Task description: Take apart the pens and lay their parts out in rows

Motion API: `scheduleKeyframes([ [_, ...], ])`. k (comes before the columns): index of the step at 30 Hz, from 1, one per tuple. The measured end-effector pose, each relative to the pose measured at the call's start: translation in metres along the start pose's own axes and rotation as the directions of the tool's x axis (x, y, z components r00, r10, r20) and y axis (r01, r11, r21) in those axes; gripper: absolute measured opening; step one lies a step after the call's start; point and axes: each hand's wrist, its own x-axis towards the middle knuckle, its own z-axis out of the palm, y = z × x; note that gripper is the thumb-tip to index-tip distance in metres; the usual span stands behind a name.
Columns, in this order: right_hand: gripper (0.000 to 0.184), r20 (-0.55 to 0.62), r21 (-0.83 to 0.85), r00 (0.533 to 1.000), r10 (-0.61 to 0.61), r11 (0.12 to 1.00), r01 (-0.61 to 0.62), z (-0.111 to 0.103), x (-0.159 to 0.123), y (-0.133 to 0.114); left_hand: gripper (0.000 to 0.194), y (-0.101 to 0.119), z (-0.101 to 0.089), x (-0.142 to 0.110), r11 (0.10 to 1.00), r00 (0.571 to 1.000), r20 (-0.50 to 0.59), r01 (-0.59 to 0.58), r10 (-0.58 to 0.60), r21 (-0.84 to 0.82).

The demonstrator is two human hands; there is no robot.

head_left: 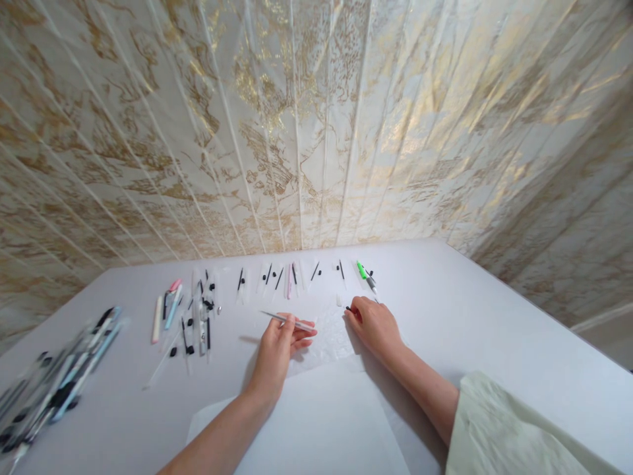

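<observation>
My left hand (277, 349) is closed around a slim, pale pen (289, 320), its thin dark end pointing up and left. My right hand (374, 324) rests low over the table with fingers pinched together. A small black piece (349, 309), perhaps a pen cap, shows at those fingertips; its exact kind is hard to make out. Between the hands lies a crinkled clear plastic sheet (329, 335), and in front of it a white sheet of paper (326, 415). Just beyond my right hand is a green and grey pen (366, 277).
Pen parts, including a dark refill (315, 271) and a pink barrel (289, 282), lie in a row along the back. More parts and a cream barrel (157, 320) are grouped to the left. A pile of pens (64, 376) occupies the left side. Patterned curtain (277, 132) hangs behind the table.
</observation>
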Motion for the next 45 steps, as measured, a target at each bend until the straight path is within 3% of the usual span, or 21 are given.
scheduleKeyframes([
  [8,0.014,0.025,-0.105,0.998,0.054,0.993,-0.051,0.004,0.002,-0.005,0.039,-0.002,0.001,0.0,1.0,1.0,0.0,-0.004,0.004,0.023],
  [13,0.013,0.026,-0.056,0.999,0.047,0.997,-0.045,-0.004,0.001,-0.006,0.037,0.0,0.001,0.0,0.999,1.0,0.001,-0.004,0.004,0.032],
  [15,0.014,-0.008,0.012,1.0,0.006,1.0,-0.006,-0.01,-0.004,-0.013,0.037,0.0,0.001,0.0,0.999,1.0,0.009,-0.014,0.013,0.046],
  [18,0.012,-0.05,0.144,0.987,-0.155,0.976,0.161,-0.015,-0.017,-0.033,0.037,-0.001,0.0,0.0,0.997,0.999,0.035,-0.035,0.033,0.067],
  [20,0.008,-0.026,0.211,0.967,-0.253,0.944,0.252,-0.014,-0.027,-0.046,0.037,-0.002,0.0,0.0,0.996,0.998,0.054,-0.043,0.038,0.08],
  [22,0.005,0.007,0.218,0.964,-0.267,0.941,0.259,-0.013,-0.033,-0.056,0.038,-0.002,0.0,-0.002,0.994,0.998,0.06,-0.042,0.036,0.102],
  [27,0.008,0.095,0.171,0.968,-0.233,0.962,0.215,-0.014,-0.031,-0.059,0.039,-0.001,0.001,-0.004,0.989,0.998,0.059,-0.034,0.025,0.145],
  [31,0.008,0.181,0.046,0.962,-0.202,0.979,0.197,-0.028,-0.023,-0.046,0.037,-0.001,0.0,0.0,0.996,0.996,-0.061,-0.065,0.068,0.054],
  [36,0.014,0.411,-0.218,0.912,0.014,0.972,0.083,-0.062,-0.015,-0.016,0.035,-0.002,-0.004,0.006,0.996,0.99,-0.109,-0.092,0.09,-0.009],
  [40,0.015,0.434,-0.289,0.89,0.137,0.957,-0.007,-0.08,-0.013,0.002,0.036,-0.003,-0.004,0.006,0.996,0.992,-0.08,-0.092,0.093,0.009],
  [45,0.019,0.446,-0.325,0.872,0.202,0.944,-0.053,-0.075,-0.011,0.004,0.036,-0.003,-0.005,0.005,0.995,0.995,-0.029,-0.091,0.093,0.048],
])
